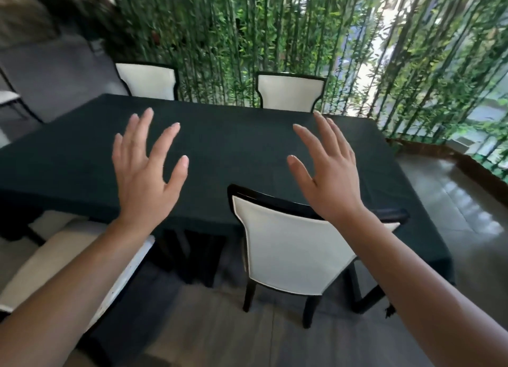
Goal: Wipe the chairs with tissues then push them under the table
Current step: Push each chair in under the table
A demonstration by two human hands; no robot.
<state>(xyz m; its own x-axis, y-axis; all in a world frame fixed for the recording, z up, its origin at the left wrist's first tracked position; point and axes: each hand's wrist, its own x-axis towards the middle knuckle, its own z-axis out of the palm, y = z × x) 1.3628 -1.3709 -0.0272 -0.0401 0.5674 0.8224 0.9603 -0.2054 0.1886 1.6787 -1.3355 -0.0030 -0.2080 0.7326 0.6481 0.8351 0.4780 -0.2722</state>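
A table under a dark green cloth (pixel 220 146) fills the middle of the view. Directly before me a white-backed chair with a black frame (pixel 291 245) stands tucked against the table's near edge. A second white chair (pixel 55 259) is at my lower left, partly under my left forearm and standing out from the table. Two more white chairs (pixel 149 82) (pixel 291 93) stand at the far side. My left hand (pixel 145 174) and my right hand (pixel 327 171) are raised over the table, fingers spread, holding nothing. No tissue is in view.
A wall of green bamboo stems (pixel 275 31) runs behind the table. A low brown ledge (pixel 439 152) borders glossy floor tiles (pixel 453 201) on the right. Another chair's dark frame (pixel 11 97) shows at the far left edge.
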